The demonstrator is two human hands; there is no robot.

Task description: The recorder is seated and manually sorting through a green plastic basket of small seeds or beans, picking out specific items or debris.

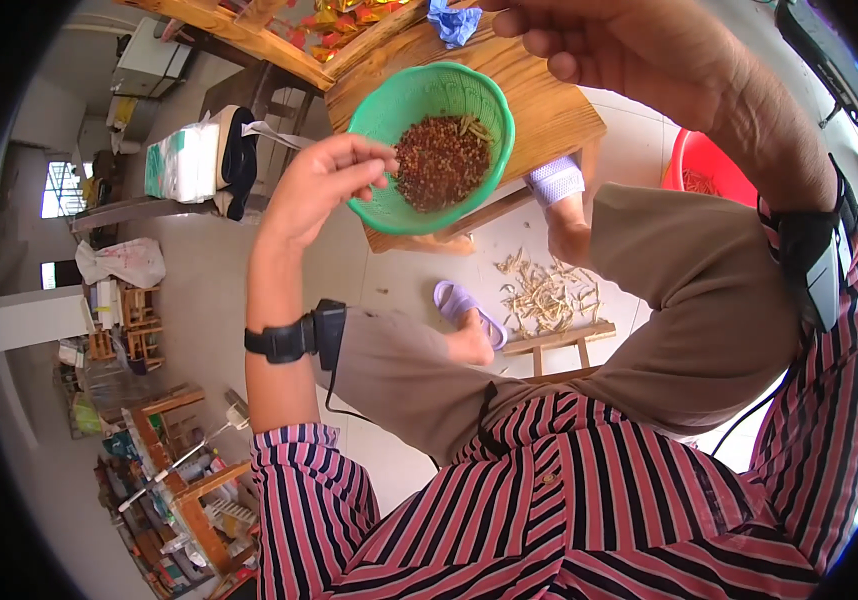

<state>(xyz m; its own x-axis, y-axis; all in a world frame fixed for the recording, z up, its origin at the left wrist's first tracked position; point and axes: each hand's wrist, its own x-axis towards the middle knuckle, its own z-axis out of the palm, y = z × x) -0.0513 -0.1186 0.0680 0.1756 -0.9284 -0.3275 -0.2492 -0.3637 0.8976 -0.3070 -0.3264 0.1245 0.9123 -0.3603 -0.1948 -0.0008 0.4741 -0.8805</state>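
Note:
A green plastic strainer basket (504, 105) stands on a wooden stool (559, 130), with many small reddish-brown beans or seeds (439, 165) lying in it. Over its left rim is my left hand (334, 185), thumb and fingertips pinched together; whatever they hold is too small to make out. My right hand (629, 50) is raised beyond the right side of the basket. Its fingers curl inward, and the picture's top edge cuts off part of them, so anything held there is hidden. A crumpled blue wrapper (454, 22) lies on the stool behind the basket.
Dry, pale pods (549, 295) are scattered on the floor between my feet, near a low wooden bar (574, 340). A red basin (714, 165) stands at the right. On the left, a white package (184, 165) rests on a bench, and wooden racks stand farther down.

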